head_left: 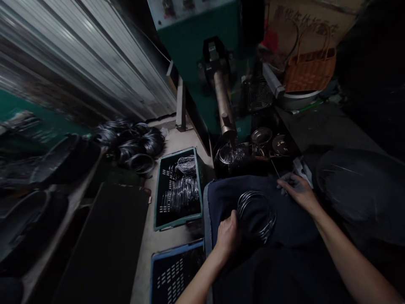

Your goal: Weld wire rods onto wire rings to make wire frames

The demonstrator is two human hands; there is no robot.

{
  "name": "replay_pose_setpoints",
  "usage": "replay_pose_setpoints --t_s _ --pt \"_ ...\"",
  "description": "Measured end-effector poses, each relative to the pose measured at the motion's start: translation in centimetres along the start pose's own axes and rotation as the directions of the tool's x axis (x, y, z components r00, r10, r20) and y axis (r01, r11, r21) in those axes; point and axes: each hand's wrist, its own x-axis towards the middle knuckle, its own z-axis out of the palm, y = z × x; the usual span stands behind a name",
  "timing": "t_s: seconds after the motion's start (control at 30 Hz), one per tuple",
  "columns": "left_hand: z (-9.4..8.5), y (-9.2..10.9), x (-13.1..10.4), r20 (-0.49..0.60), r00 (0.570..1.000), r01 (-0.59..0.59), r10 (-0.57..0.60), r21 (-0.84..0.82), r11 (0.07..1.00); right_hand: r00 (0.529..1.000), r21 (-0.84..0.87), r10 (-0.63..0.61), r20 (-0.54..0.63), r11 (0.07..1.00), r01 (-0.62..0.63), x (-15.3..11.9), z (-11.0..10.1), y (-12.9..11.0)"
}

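My left hand point(228, 233) is closed round the left side of a bundle of shiny wire rings point(266, 228), which rests over the dark blue cloth point(294, 228) across my lap. Off to the right, my right hand point(296, 189) pinches a thin metal rod or wire point(275, 168) that points up and away toward the machine. Its fingertips look grey, perhaps gloved or dirty. Ahead of both hands, a copper-coloured machine arm point(224, 101) reaches down from a green machine point(196, 55). More wire rings point(234, 154) lie beneath its tip.
A green crate point(179, 219) holding bent wire pieces stands left of my lap, with a blue crate point(177, 253) nearer. Coils of dark wire point(142, 143) are heaped by the corrugated wall point(104, 50). At right are a wicker basket point(310, 69) and a large dark round container point(360, 185).
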Motion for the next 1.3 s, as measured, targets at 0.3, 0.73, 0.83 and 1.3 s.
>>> replay_pose_setpoints --t_s 0.3,0.73,0.83,1.3 --pt "-0.9 0.6 -1.1 -0.167 0.986 0.019 -0.016 0.017 1.000 0.995 -0.291 -0.101 -0.001 0.952 0.097 -3.1 -0.3 0.0" --pt "-3.1 -1.2 -0.2 -0.215 0.972 -0.157 -0.097 -0.896 0.416 0.775 -0.112 -0.389 0.498 0.857 0.502 -7.7 2.8 -3.8" --pt "-5.2 -0.2 1.1 -0.153 0.981 -0.128 -0.119 -0.972 0.197 0.691 -0.089 -0.458 0.560 0.796 0.599 -7.5 4.9 -4.3" --pt "-5.7 1.3 4.8 -0.128 0.985 -0.107 0.117 -0.979 -0.172 0.645 -0.307 -0.467 0.604 0.611 0.730 -4.4 5.7 -6.0"
